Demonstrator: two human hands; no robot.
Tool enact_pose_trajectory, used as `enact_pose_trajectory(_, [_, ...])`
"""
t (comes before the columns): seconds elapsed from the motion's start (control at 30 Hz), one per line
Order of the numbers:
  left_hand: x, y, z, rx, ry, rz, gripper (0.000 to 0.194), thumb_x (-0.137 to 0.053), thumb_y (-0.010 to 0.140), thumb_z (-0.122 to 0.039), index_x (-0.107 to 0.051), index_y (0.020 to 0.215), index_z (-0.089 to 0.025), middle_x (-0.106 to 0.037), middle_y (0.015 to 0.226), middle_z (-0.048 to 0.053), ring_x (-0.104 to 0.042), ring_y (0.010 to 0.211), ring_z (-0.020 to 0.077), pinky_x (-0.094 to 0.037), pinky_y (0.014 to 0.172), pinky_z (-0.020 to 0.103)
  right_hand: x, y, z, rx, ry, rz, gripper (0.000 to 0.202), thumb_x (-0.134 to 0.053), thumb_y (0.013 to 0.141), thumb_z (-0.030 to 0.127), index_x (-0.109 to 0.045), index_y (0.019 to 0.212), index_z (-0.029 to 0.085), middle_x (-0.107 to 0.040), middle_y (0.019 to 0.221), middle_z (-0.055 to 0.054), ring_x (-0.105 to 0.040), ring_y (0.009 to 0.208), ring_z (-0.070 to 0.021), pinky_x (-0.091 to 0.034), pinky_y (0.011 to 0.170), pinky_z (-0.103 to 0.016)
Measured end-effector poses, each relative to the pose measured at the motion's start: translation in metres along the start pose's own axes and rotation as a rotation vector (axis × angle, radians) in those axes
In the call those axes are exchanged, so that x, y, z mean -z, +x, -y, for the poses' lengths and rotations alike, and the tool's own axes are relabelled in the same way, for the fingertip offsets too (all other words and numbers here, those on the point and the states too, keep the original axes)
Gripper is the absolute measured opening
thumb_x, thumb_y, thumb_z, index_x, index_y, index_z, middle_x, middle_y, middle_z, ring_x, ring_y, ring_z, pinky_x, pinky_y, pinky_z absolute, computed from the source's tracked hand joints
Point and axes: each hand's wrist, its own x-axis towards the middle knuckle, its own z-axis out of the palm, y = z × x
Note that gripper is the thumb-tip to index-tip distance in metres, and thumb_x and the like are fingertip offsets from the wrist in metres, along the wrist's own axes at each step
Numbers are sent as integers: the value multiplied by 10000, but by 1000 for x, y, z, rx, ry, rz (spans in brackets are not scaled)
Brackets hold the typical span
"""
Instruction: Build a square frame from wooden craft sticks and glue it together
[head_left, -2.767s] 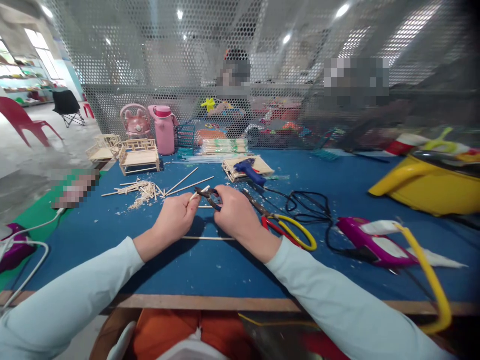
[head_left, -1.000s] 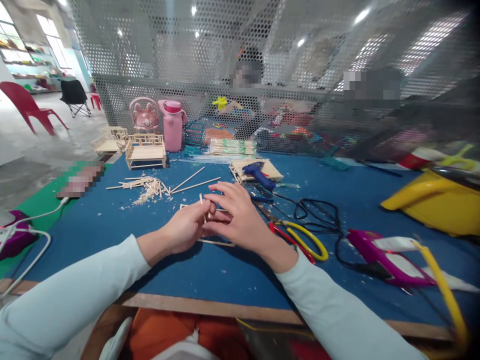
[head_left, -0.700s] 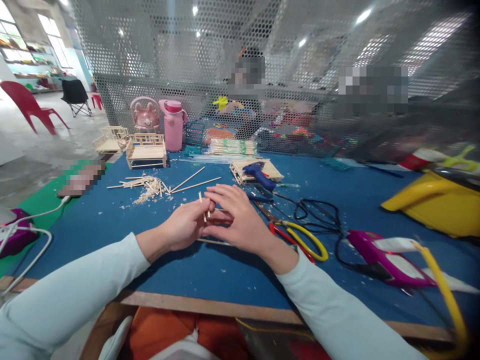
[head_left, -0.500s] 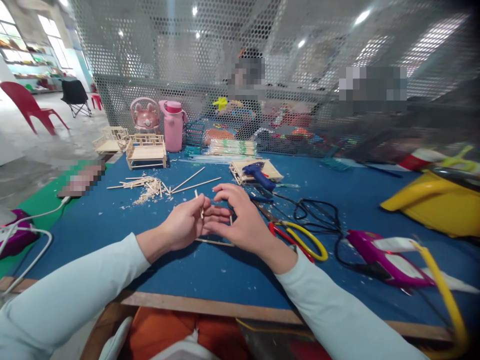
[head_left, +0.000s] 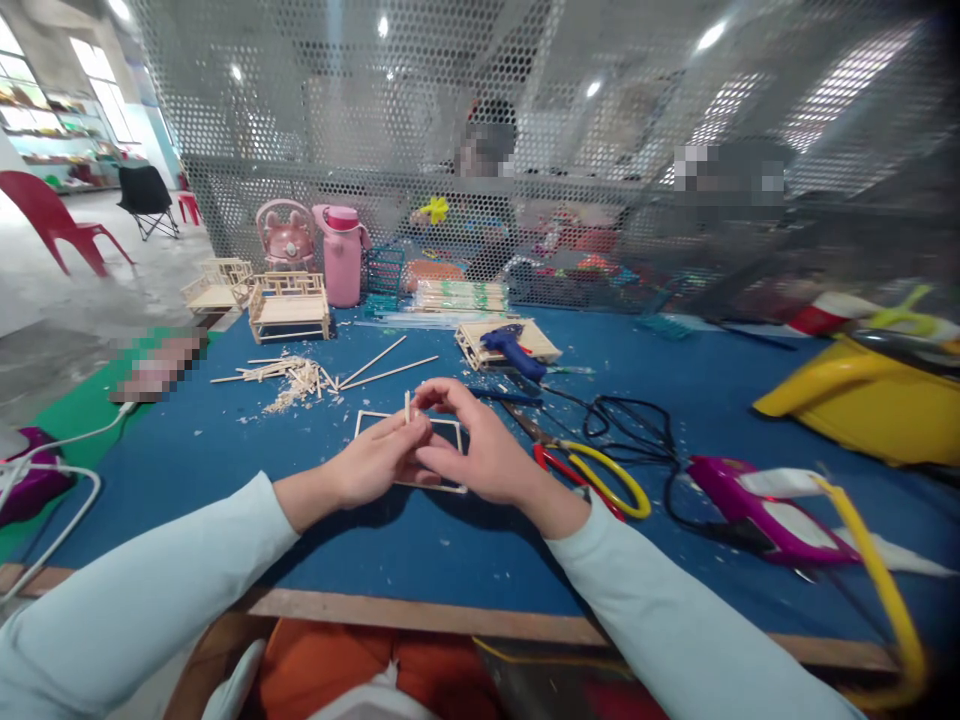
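My left hand (head_left: pixel 382 455) is closed, its thumb and fingers pinching a short wooden stick (head_left: pixel 407 404) that points upward. My right hand (head_left: pixel 484 450) is close against it, fingers curved and thumb spread from the index finger. Its fingertips are at the left fingers, and nothing shows in its grasp. Beneath both hands, a rectangular frame of thin wooden sticks (head_left: pixel 460 438) lies on the blue table (head_left: pixel 420 560); the hands hide part of it. Beyond them is a pile of loose sticks and offcuts (head_left: pixel 300 380).
Red-and-yellow-handled scissors (head_left: pixel 607 480) and a purple glue gun (head_left: pixel 772 515) lie right. A blue glue gun (head_left: pixel 517 355) rests on a wooden stick piece (head_left: pixel 544 340). Small stick-built furniture (head_left: pixel 289 305), a pink bottle (head_left: pixel 343 260) and a mesh screen (head_left: pixel 585 130) stand behind. A yellow container (head_left: pixel 862 400) is far right.
My left hand has turned, its fingers folding in around the stick, which now stands more upright. My right hand has come closer to it. More of the stick frame's far side shows.
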Motion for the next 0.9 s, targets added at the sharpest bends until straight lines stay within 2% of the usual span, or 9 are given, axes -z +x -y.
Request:
enact_pose_trajectory(0.07, [0,-2,-1,-20,119,2,320,-546,771,-474,-425,736,-180,-498,579,-41,-495,504,79,-460,546,227,2,0,-1,-19,94,33,258,-529,788,220,-542,1043,186,-592,1009,-59,-554,936,-162,-435,840,-323])
enact_pose_trajectory(0.13, [-1,-5,-5,-10,198,-3,310,-502,788,-452,-368,685,-193,-354,500,-84,-333,406,50,-352,425,183,3,1,-1,-13,125,22,183,-491,839,235,-611,969,188,-616,959,-53,-563,913,-154,-434,837,-319])
enact_pose_trajectory(0.23, [-1,-9,-11,33,281,-25,267,-458,776,-342,-288,625,-200,-231,497,-95,-185,396,40,-186,370,164,2,1,1,1,164,-7,171,-525,833,251,-654,925,187,-629,914,-50,-569,872,-149,-440,808,-310])
enact_pose_trajectory(0.33, [0,-11,-15,-27,507,14,205,-430,701,-210,-278,565,-194,-232,475,-83,-193,397,42,-154,374,188,-1,3,4,-25,197,-22,134,-590,783,270,-674,842,184,-627,831,-36,-567,779,-140,-452,729,-287])
enact_pose_trajectory(0.43, [1,-11,-14,-107,684,34,155,-403,675,-165,-301,560,-190,-258,471,-75,-233,412,48,-176,394,206,-3,4,6,-94,228,-66,112,-612,756,269,-670,735,176,-618,724,-17,-560,687,-127,-448,659,-265])
enact_pose_trajectory(0.57, [1,-8,-12,-152,709,-27,131,-411,677,-152,-309,605,-190,-258,515,-76,-229,454,54,-191,428,213,-3,4,7,-174,280,-100,107,-605,752,245,-659,716,160,-645,708,-21,-584,677,-133,-452,656,-261])
enact_pose_trajectory(0.7, [3,-6,-9,-173,695,-63,142,-416,650,-125,-296,614,-191,-239,544,-77,-200,491,59,-178,447,215,-2,4,8,-139,168,-101,104,-598,756,217,-667,707,157,-659,717,-25,-584,697,-132,-434,669,-252])
enact_pose_trajectory(0.9, [2,-7,-7,-172,763,-139,165,-407,610,-124,-263,568,-194,-238,502,-87,-212,475,53,-163,452,219,-5,4,7,-133,173,-95,105,-573,768,219,-638,716,153,-648,697,-12,-566,654,-114,-421,619,-224])
